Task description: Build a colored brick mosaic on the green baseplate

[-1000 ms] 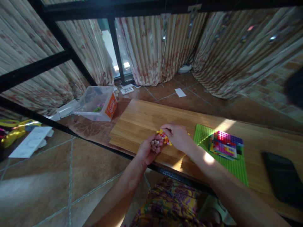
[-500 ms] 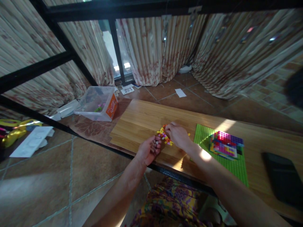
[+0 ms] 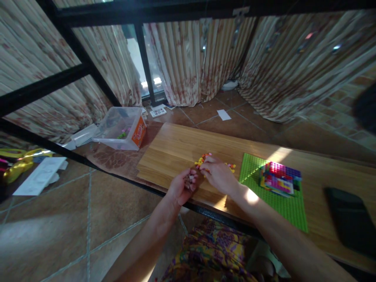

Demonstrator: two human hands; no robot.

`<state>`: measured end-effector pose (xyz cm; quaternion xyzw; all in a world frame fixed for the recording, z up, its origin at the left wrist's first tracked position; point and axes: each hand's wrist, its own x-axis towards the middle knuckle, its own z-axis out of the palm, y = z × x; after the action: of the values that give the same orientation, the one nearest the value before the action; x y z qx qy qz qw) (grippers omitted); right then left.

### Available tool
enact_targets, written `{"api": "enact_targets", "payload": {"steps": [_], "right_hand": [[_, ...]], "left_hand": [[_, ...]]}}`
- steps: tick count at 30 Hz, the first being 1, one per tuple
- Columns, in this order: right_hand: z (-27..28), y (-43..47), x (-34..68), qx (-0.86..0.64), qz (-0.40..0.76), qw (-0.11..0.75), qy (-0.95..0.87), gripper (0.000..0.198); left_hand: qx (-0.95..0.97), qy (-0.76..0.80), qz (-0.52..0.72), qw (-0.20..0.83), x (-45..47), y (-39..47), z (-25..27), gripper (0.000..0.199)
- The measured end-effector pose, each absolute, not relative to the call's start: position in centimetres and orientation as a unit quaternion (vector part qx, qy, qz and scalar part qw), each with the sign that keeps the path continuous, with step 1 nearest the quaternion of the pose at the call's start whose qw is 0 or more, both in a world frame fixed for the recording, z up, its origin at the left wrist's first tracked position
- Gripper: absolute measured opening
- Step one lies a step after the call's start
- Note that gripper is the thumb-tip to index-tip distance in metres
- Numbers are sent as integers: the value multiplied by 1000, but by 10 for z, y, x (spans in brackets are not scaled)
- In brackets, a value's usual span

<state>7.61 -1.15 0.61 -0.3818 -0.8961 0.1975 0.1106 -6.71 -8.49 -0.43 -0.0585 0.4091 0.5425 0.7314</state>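
Note:
My left hand [image 3: 181, 185] is cupped palm up at the table's near edge, its fingers curled around several small brownish and pale toy bricks [image 3: 189, 179]. Just to its right, my right hand [image 3: 217, 172] reaches down into a small pile of yellow, orange and pink bricks [image 3: 201, 159]. Its thumb and fingertips are pinched together at the pile; whatever lies between them is hidden. Part of the pile shows beyond the right hand as well. Further right lies a green studded baseplate [image 3: 249, 168] with a multicoloured stack of bricks and plates [image 3: 280, 178] on it.
The wooden table top [image 3: 176, 141] runs from left to right. A clear plastic box [image 3: 117, 125] with an orange label holds a few green and pink pieces at the left end. A black flat object [image 3: 349, 219] lies at the right. Black metal bars cross the upper left.
My right hand has shifted slightly left and down over the pile, closer to the left hand. More bricks now show to its right. The left hand stays cupped, its fingers slightly more curled.

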Motion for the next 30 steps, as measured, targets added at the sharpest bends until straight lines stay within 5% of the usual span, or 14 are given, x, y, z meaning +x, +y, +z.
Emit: {"api": "enact_targets", "payload": {"steps": [11, 21, 25, 30], "right_hand": [[-2, -21, 61, -452, 104, 47, -885, 26], [17, -47, 67, -394, 321, 294, -810, 21], [2, -27, 104, -493, 214, 326, -777, 25], [-21, -13, 143, -570, 86, 236, -783, 26]], "left_hand": [[-39, 453, 541, 708, -63, -87, 1, 18], [-37, 414, 541, 731, -60, -85, -2, 20], [-51, 393, 530, 750, -60, -86, -3, 22], [-48, 394, 528, 751, -59, -85, -4, 22]]}}
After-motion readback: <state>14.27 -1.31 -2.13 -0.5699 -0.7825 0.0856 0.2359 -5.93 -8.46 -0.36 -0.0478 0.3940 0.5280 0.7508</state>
